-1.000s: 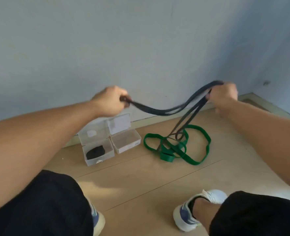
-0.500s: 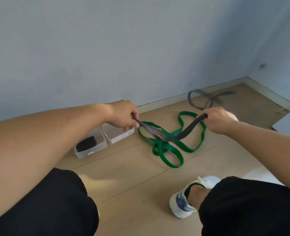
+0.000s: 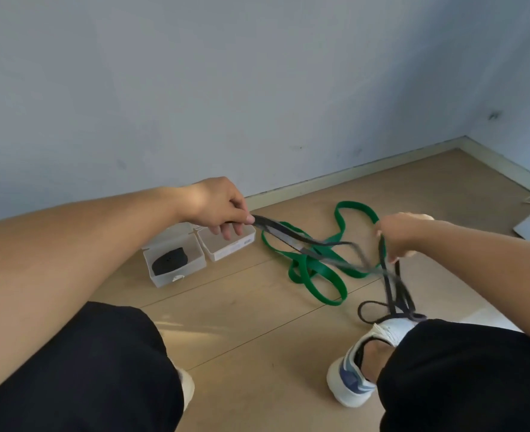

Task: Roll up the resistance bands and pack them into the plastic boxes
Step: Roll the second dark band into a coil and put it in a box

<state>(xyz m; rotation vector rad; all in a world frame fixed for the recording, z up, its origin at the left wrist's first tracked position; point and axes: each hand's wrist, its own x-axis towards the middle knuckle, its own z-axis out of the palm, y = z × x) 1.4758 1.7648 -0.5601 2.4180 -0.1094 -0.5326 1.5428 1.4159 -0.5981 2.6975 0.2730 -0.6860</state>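
**Black band gathered low, ready to start the roll**

I see the wooden floor (image 3: 257, 307) spread below a pale wall, with my knees in black trousers at the bottom edge and a white and blue sneaker (image 3: 355, 374) on the right. The green resistance band (image 3: 315, 269) lies loose on the floor in a tangle of loops, untouched, just right of the boxes. The black resistance band (image 3: 329, 247) runs between my hands: my left hand (image 3: 220, 210) pinches one end between thumb and curled fingers above the boxes, and my right hand (image 3: 397, 233) grips it further along, with the slack hanging down to the floor beside the sneaker.

A second ago I held this band high and stretched wide in front of the wall; now both hands have dropped close to the floor and the free length has swung to my right side. I judge the band is straightened enough and rolling from the left end comes next.

Two clear plastic boxes stand open side by side near the skirting: the left box (image 3: 192, 269) already holds a rolled black band (image 3: 170, 263), the right box (image 3: 226, 254) looks unfilled.
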